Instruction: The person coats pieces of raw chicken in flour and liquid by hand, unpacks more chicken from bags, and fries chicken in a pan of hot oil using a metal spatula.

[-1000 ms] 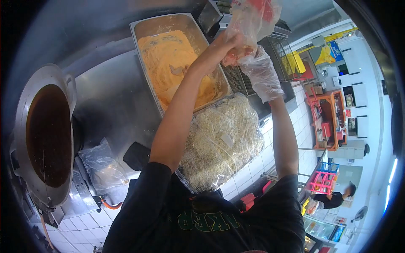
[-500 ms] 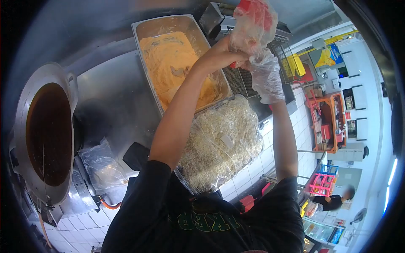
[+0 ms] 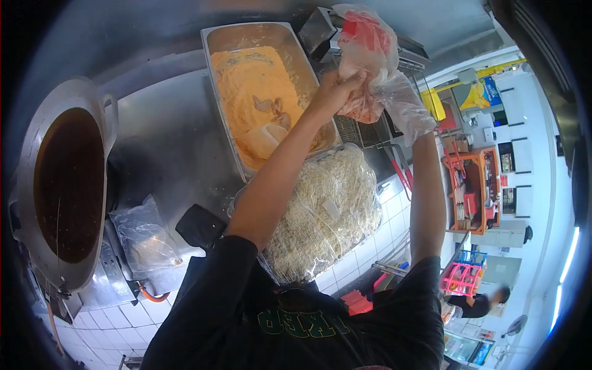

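My bare left hand (image 3: 340,92) is closed on a translucent plastic bag (image 3: 370,46) with red on its upper part. Reddish, wet-looking pieces (image 3: 364,110) show through the plastic beside my fingers. My right hand (image 3: 394,95) is wrapped in clear plastic down to the wrist and lies against the same bag; its fingers are hidden. Below and left of my hands sits a deep metal pan (image 3: 216,92) of orange-yellow flour (image 3: 243,80). A few coated pieces (image 3: 271,108) and a pale, smooth shape (image 3: 265,139) lie in the flour.
Nearer me stands a tray of pale crumbs under cling film (image 3: 327,203). A large wok of dark oil (image 3: 71,185) is at the left, with a plastic bag (image 3: 148,240) beside it. Wire fryer baskets (image 3: 361,132) with red handles stand beyond. Another person (image 3: 478,303) is far right.
Both hands have shifted slightly, and the bag has turned so more of its reddish contents shows. The red-handled basket and the pale shape in the flour have come into clearer view.
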Available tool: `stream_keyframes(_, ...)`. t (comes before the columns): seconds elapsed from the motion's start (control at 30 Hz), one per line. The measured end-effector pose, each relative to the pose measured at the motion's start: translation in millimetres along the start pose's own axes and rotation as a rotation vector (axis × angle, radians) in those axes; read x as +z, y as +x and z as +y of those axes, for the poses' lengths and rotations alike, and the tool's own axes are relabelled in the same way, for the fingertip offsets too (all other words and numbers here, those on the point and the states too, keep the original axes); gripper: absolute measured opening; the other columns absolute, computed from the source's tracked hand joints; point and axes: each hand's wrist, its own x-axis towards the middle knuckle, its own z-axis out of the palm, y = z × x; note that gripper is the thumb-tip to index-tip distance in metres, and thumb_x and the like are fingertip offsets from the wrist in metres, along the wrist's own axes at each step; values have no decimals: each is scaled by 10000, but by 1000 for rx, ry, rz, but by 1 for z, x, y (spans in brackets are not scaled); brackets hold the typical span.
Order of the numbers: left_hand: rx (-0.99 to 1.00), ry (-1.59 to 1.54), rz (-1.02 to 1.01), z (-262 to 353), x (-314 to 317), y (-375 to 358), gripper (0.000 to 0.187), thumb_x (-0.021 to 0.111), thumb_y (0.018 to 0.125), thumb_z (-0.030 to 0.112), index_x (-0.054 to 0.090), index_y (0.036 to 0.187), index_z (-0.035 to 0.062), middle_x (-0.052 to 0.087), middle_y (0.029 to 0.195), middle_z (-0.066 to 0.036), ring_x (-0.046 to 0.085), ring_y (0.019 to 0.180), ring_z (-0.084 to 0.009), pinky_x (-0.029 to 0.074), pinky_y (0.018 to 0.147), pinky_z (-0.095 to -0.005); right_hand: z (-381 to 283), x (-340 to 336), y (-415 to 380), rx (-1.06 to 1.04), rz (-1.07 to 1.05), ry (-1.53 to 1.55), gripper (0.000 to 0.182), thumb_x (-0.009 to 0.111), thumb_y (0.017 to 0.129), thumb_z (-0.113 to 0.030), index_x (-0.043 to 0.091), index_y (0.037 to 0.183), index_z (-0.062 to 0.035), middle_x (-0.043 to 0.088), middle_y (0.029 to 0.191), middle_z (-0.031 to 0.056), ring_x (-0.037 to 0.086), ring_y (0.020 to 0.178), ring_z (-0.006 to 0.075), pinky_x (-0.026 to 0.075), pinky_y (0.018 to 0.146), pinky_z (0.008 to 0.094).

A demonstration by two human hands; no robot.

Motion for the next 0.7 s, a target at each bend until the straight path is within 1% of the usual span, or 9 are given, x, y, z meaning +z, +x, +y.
stream_keyframes(0.07,-48,68,-22,-10,-11,10,345,607,961,337,647,1116,31,681,1050,-45,648,866,-132,526,776,-270,5,3,3,-96,-12,-301,298,691,866,-178,627,1098,-3,673,1013,138,644,903,204,505,772,289)
stream_keyframes(0.1,-49,65,-17,-4,-8,8,345,607,961,337,647,1116,31,681,1050,-45,648,866,-132,526,776,-270,-4,4,3,-141,-22,-453,290,683,871,-177,627,1099,-6,671,1024,145,646,912,220,505,777,292)
stream_keyframes(0.13,-83,-112,-63,8,-2,4,382,585,965,378,647,1126,37,676,1069,-54,645,885,-141,527,784,-282,-15,5,2,-189,-24,-604,282,676,876,-175,627,1099,-10,670,1035,153,649,922,235,505,782,296)
stream_keyframes(0.2,-114,-294,-94,14,-3,3,419,564,969,418,647,1135,43,672,1088,-64,642,904,-149,528,793,-294,-81,5,-3,188,122,316,244,634,897,-181,629,1048,11,672,987,203,654,908,324,511,764,324)
stream_keyframes(0.23,-172,-228,-68,14,-6,10,384,565,968,389,633,1144,54,664,1088,-57,635,931,-152,534,798,-298,-85,6,-3,190,106,318,244,634,897,-181,629,1048,11,672,987,203,654,908,324,511,764,324)
stream_keyframes(0.3,-224,-171,-29,9,-10,17,351,566,968,360,619,1153,66,656,1088,-51,629,958,-155,539,804,-303,-88,7,-1,184,117,-160,261,611,905,-192,624,1031,36,667,929,239,658,878,346,510,743,340)
stream_keyframes(0.33,-176,-189,25,4,-9,18,354,545,986,356,629,1156,59,661,1094,-60,627,965,-160,522,835,-310,-81,7,1,154,99,-257,263,612,903,-194,624,1030,36,667,925,237,658,876,346,509,741,342)
stream_keyframes(0.57,-17,-390,230,-15,1,12,348,443,1043,309,594,1204,39,647,1092,-62,618,987,-165,519,829,-324,-61,2,11,-37,-70,-371,274,621,891,-203,625,1023,37,663,892,225,655,857,351,507,731,355)
stream_keyframes(0.7,-96,-471,217,-13,6,3,363,428,1052,317,542,1275,54,640,1142,-63,626,1017,-167,515,888,-314,-56,6,18,-65,-107,-427,280,627,884,-208,625,1019,38,661,873,219,654,846,353,505,725,363)
